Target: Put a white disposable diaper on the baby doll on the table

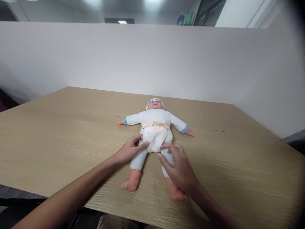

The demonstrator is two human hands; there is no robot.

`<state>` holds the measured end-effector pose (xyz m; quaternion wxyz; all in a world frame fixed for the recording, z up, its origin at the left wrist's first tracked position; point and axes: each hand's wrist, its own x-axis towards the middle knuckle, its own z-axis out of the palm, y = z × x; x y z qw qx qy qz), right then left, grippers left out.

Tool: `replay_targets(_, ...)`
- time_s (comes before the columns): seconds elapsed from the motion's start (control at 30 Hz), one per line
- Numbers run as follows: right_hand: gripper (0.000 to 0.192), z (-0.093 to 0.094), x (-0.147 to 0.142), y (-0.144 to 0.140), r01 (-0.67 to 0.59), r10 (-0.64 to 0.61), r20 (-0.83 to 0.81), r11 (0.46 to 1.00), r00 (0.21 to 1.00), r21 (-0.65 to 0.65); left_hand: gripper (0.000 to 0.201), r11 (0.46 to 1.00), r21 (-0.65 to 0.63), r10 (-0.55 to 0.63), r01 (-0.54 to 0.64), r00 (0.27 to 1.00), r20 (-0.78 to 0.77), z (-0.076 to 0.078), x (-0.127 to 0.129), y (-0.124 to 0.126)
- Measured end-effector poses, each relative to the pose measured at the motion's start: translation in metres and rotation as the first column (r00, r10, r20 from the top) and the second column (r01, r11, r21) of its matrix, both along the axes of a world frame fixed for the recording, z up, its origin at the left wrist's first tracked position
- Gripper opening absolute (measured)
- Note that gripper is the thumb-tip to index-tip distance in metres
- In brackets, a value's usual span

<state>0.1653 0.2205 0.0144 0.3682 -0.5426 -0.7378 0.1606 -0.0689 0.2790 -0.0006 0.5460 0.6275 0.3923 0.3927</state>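
A baby doll lies on its back, head away from me, arms spread and legs toward me. It wears a white suit with blue cuffs and a white headband with blue lettering. Over the suit, a white diaper with a printed orange waistband wraps its hips. My left hand is closed at the diaper's left leg edge, thumb on the front and fingers around the side. At the other leg edge, my right hand rests over the doll's thigh, its index finger touching the diaper and its thumb apart below.
The doll lies on a wide wood-grain table. A plain white partition rises behind the far edge. Past its top, a green pack shows. The near table edge runs below my forearms.
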Motion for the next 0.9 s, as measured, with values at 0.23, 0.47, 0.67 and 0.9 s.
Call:
replay_targets(0.23, 0.022, 0.001, -0.003, -0.002, -0.004, 0.003, -0.016, 0.998, 1.000, -0.059, 0.038, 0.997, 0.078, 0.000, 0.004, 0.999, -0.052, -0.004, -0.002, 0.002)
replay_targets(0.47, 0.014, -0.001, -0.003, 0.006, 0.004, -0.005, -0.005, 0.995, 1.000, -0.098, 0.041, 0.997, 0.073, 0.007, -0.004, 0.999, -0.035, -0.009, -0.001, 0.004)
replay_targets(0.67, 0.023, -0.012, -0.002, 0.017, 0.089, -0.099, -0.192, 0.994, 0.976, -0.062, 0.045, 1.000, 0.020, 0.010, -0.010, 1.000, 0.010, -0.005, 0.001, 0.002)
replay_targets(0.9, 0.023, -0.006, 0.004, 0.017, 0.129, -0.144, -0.150, 0.986, 0.978, -0.106, 0.043, 1.000, -0.018, 0.004, -0.002, 0.997, 0.077, -0.009, 0.001, 0.004)
